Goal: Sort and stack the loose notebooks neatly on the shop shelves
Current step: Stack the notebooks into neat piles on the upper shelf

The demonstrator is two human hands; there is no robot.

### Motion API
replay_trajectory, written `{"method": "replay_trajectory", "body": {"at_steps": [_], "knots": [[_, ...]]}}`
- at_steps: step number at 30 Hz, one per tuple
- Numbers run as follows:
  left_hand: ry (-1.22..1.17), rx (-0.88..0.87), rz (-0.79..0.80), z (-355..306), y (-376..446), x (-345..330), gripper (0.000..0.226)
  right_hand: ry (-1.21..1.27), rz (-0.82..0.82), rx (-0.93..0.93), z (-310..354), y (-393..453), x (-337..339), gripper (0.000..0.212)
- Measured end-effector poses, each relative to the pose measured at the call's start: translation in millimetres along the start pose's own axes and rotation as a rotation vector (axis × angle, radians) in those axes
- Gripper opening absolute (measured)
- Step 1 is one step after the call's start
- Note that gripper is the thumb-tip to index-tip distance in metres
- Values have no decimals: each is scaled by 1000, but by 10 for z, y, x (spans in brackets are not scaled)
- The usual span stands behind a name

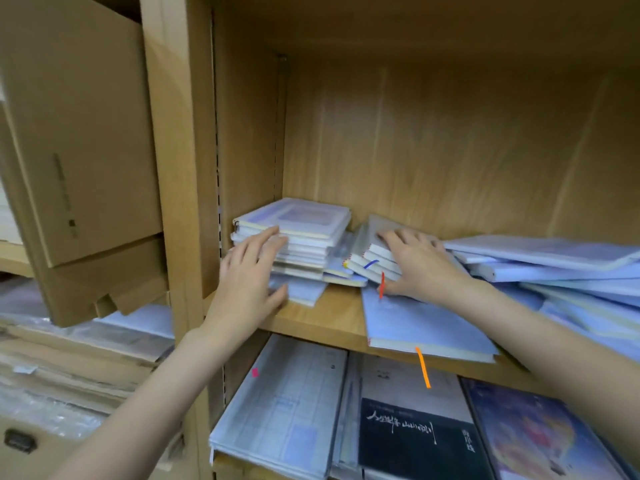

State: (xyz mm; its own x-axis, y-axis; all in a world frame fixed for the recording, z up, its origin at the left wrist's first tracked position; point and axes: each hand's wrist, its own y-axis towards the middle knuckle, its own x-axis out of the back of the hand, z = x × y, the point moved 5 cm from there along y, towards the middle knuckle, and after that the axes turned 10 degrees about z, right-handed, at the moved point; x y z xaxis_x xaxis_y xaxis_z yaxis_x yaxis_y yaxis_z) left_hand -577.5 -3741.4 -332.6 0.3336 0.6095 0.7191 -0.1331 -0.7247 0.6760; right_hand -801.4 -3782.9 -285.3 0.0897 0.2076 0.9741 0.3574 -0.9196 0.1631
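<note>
A stack of pale blue notebooks (304,233) stands at the left end of the wooden shelf (332,320). My left hand (249,278) lies flat against the stack's front left side, fingers straight. To its right leans a small tilted bundle of notebooks (372,263) with blue and red ribbon markers. My right hand (419,268) grips this bundle, fingers over its top and thumb beneath. Under that hand a large pale blue notebook (426,327) lies flat, its orange ribbon hanging over the shelf edge. More loose notebooks (554,265) sprawl at the right.
The shelf below holds flat books: a pale ledger-style one (284,403), a black-covered one (415,434) and a colourful one (540,431). A cardboard box (76,133) juts out of the bay to the left, above plastic-wrapped stock (69,341).
</note>
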Motion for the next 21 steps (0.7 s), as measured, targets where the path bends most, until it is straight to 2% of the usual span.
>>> {"method": "replay_trajectory", "body": {"at_steps": [2,5,7,11,13,14,16,19,21], "knots": [[-19,2,-12,6,-22,-16,68,-11,-22,18,-54,9,67,76],[-12,-20,1,27,-25,-11,67,148,-73,40,-233,-1,277,54],[-19,-43,2,55,-6,28,65,152,2,58,-272,-9,317,58],[37,-125,-81,21,94,165,70,3,194,94,-210,-27,142,81],[143,-202,-36,-45,201,153,84,97,156,135,-95,-41,283,78],[203,-238,7,-73,259,133,89,155,87,172,-13,-30,380,74],[257,-293,90,-101,354,110,88,184,-26,267,208,15,472,64],[209,-277,211,-42,370,58,83,-56,31,294,534,125,187,48],[222,-283,186,12,341,37,84,-235,-9,262,595,147,62,41]]}}
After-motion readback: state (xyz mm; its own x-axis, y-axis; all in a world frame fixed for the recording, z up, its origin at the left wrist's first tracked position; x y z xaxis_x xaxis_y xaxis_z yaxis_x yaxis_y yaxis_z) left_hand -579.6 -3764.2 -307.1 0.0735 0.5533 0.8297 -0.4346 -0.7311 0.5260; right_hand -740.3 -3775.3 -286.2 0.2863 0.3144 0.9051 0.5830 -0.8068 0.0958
